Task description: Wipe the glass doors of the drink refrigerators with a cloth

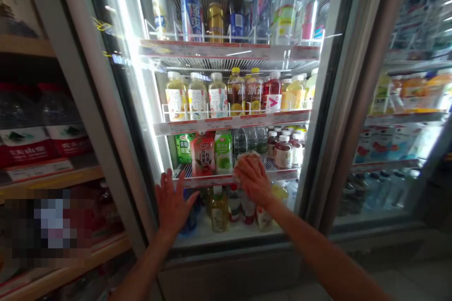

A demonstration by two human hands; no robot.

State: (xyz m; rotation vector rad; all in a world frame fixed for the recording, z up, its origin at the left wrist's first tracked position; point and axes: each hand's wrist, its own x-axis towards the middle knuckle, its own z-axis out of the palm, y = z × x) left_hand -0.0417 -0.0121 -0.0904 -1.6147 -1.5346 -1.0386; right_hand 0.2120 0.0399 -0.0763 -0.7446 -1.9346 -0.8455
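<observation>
A glass door (190,241) of a lit drinks fridge stands in front of me. My left hand (174,204) is spread with its fingers apart, at the lower left of the glass by the door's frame. It holds nothing. My right hand (256,182) is closed on a pale, crumpled cloth (243,157) at the glass, level with a lower shelf. Most of the cloth is hidden under the fingers. Behind the glass near my hands are a red drink carton (203,155), a green carton (223,151) and small dark bottles (283,152).
Upper shelves hold tea bottles (175,99) and cans (191,16). A thick metal door frame (348,99) rises on the right, with another fridge of drinks beyond it. On the left, a wooden shelf (52,181) carries red-labelled bottle packs (24,138).
</observation>
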